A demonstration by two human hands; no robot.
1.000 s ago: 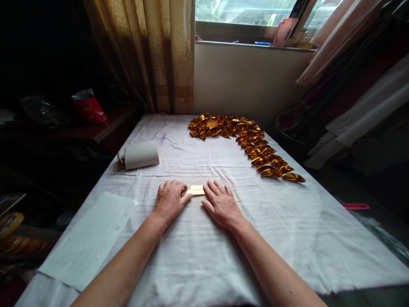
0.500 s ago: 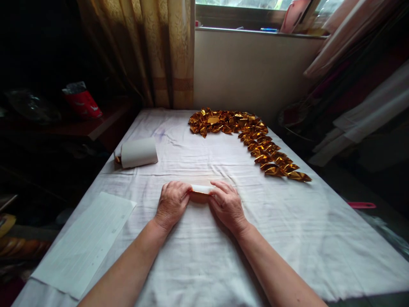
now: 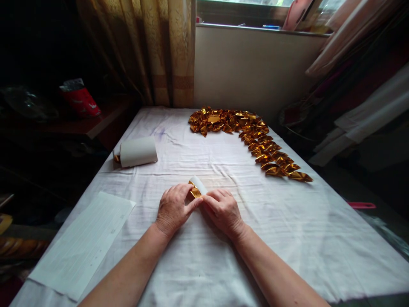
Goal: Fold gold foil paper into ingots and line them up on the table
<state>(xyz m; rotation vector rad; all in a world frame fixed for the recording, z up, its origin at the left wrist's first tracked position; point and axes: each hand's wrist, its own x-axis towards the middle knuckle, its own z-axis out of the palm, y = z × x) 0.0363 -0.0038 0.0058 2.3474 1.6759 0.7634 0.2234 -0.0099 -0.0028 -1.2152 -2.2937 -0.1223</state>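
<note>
Between my hands, over the middle of the cloth, is a small folded piece of gold foil paper (image 3: pixel 196 192) with a white back. My left hand (image 3: pixel 175 207) is closed on its left side, thumb reaching toward its near edge. My right hand (image 3: pixel 224 209) pinches its right end, fingertips close to the left thumb. Part of the paper is hidden by the fingers. Farther off, folded gold foil pieces (image 3: pixel 275 147) lie in a row that curves into a heap at the back of the table.
A roll of pale paper (image 3: pixel 139 152), gold showing at its left end, lies at the left. Nearer me is a flat white sheet (image 3: pixel 83 245). A wrinkled white cloth (image 3: pixel 287 238) covers the table. A red container (image 3: pixel 79 101) stands on a dark side table.
The paper strip, held level between both hands before, is now tilted and bent, its far end raised. My hands have come closer together, and the gold side shows more.
</note>
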